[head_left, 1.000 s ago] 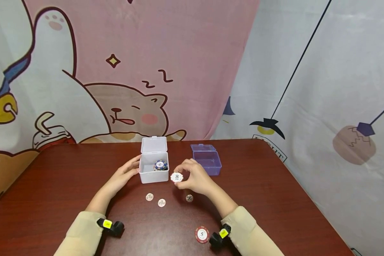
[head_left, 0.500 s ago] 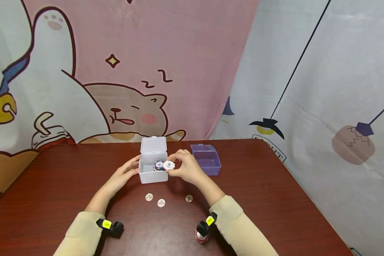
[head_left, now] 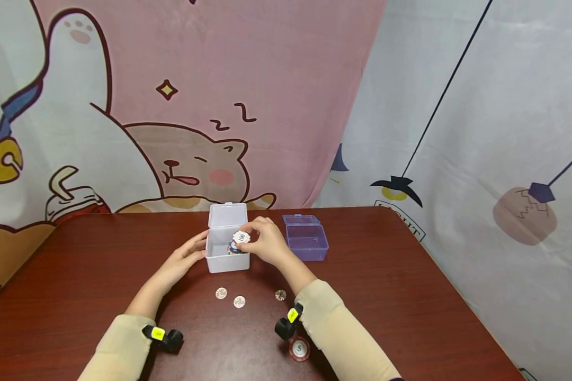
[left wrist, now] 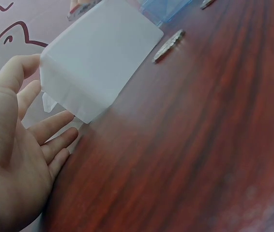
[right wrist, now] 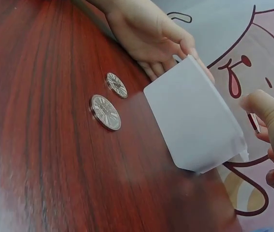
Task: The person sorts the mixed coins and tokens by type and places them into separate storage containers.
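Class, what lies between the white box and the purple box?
In the head view, the right hand shows between the white box and the purple box, pinching a white chip.

Chip, white, pinched in my right hand: I read "100", turned sideways. Chip, red, on the desk near my right sleeve: I read "5". Cloth backdrop: I note two Z-shaped letters above the printed animal, and, at right, a printed banner whose lettering ends in "HT"; the rest I cannot make out. Yellow labels on both wrist cameras: too small for me to read. Coins: markings visible, wording illegible to me.
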A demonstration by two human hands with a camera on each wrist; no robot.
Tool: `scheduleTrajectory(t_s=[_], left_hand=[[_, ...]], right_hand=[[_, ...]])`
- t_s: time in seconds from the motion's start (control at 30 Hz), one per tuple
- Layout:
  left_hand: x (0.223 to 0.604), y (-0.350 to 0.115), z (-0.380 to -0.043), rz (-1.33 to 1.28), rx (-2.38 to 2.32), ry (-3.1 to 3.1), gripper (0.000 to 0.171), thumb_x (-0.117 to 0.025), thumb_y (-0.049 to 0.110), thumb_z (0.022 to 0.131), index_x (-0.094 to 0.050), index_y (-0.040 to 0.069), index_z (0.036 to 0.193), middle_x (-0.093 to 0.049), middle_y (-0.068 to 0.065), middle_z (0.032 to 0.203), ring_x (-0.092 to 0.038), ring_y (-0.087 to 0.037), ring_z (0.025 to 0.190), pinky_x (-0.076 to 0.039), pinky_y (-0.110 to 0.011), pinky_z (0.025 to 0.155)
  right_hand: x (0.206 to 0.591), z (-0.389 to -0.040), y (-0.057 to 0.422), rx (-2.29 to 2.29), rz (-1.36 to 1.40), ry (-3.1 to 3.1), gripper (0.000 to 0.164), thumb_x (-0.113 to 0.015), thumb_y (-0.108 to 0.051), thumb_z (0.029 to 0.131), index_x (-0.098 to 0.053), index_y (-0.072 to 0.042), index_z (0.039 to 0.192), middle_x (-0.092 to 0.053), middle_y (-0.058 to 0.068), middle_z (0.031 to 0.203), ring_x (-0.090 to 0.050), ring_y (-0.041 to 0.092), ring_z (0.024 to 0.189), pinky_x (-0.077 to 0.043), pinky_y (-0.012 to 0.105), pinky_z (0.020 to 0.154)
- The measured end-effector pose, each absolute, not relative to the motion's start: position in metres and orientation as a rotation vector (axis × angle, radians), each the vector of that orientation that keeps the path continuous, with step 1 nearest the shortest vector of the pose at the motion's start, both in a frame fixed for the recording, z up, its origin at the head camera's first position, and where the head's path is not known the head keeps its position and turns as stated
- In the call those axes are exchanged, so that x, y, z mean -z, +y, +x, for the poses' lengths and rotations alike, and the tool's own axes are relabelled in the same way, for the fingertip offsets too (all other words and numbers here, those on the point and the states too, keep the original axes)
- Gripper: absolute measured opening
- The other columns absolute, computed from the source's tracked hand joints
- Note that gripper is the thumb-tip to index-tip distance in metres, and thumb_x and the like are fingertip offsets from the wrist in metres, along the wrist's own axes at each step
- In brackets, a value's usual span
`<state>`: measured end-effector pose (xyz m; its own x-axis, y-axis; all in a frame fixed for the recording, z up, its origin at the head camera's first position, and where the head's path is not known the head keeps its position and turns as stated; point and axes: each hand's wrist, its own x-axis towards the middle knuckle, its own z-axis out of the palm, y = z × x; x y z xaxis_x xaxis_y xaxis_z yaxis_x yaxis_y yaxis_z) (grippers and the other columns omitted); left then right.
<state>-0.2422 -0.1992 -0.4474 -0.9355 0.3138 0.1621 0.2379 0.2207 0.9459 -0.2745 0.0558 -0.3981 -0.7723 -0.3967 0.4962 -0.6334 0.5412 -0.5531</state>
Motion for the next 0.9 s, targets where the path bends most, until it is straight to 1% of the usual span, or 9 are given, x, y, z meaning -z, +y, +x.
scheduleTrajectory(t_s=[0.13,0.2,0.37,0.53,0.77,0.9], left_hand=[[0.448,-0.199,-0.243,0.545,-1.837,2.411,0.056,-0.053,0.017,0.099,-0.031,0.013,0.151,-0.041,-0.024,0.143,-0.036,-0.038,0.131,-0.024,-0.061,0.102],[0.448,-0.2,-0.242,0.546,-1.833,2.415,0.056,-0.052,0.017,0.099,-0.031,0.013,0.151,-0.041,-0.025,0.143,-0.036,-0.039,0.13,-0.024,-0.06,0.102],[0.448,-0.2,-0.242,0.554,-1.829,2.421,0.056,-0.052,0.016,0.099,-0.031,0.011,0.15,-0.041,-0.025,0.142,-0.037,-0.039,0.129,-0.025,-0.059,0.102],[0.448,-0.201,-0.243,0.554,-1.829,2.416,0.056,-0.052,0.016,0.099,-0.031,0.011,0.15,-0.041,-0.026,0.142,-0.037,-0.038,0.13,-0.025,-0.058,0.102],[0.446,-0.201,-0.243,0.53,-1.821,2.413,0.056,-0.052,0.018,0.099,-0.031,0.013,0.151,-0.04,-0.024,0.143,-0.035,-0.039,0.131,-0.023,-0.06,0.103],[0.447,-0.2,-0.243,0.539,-1.825,2.404,0.056,-0.052,0.018,0.099,-0.03,0.013,0.151,-0.04,-0.025,0.143,-0.035,-0.038,0.131,-0.024,-0.06,0.103]], right_hand=[[0.4,-0.278,0.051,-1.074,0.784,-2.538,0.035,-0.087,-0.02,0.068,-0.074,-0.008,0.098,-0.06,0.002,0.083,-0.054,0.025,0.083,-0.04,0.024,0.069],[0.402,-0.279,0.048,-1.07,0.752,-2.569,0.035,-0.087,-0.022,0.068,-0.074,-0.009,0.099,-0.06,0.002,0.082,-0.054,0.025,0.084,-0.039,0.023,0.068],[0.404,-0.281,0.043,-1.041,0.699,-2.61,0.034,-0.087,-0.024,0.069,-0.075,-0.011,0.098,-0.058,-0.002,0.081,-0.051,0.017,0.081,-0.039,0.023,0.067],[0.405,-0.281,0.037,-1.004,0.66,-2.653,0.033,-0.087,-0.028,0.069,-0.075,-0.015,0.097,-0.057,-0.006,0.081,-0.047,0.011,0.08,-0.039,0.023,0.065],[0.406,-0.28,0.033,-0.945,0.603,-2.701,0.034,-0.087,-0.034,0.068,-0.075,-0.021,0.097,-0.056,-0.006,0.079,-0.046,0.009,0.078,-0.038,0.023,0.061],[0.405,-0.279,0.033,-0.903,0.58,-2.733,0.036,-0.086,-0.038,0.068,-0.076,-0.022,0.099,-0.058,-0.008,0.082,-0.047,0.009,0.08,-0.039,0.023,0.061]])
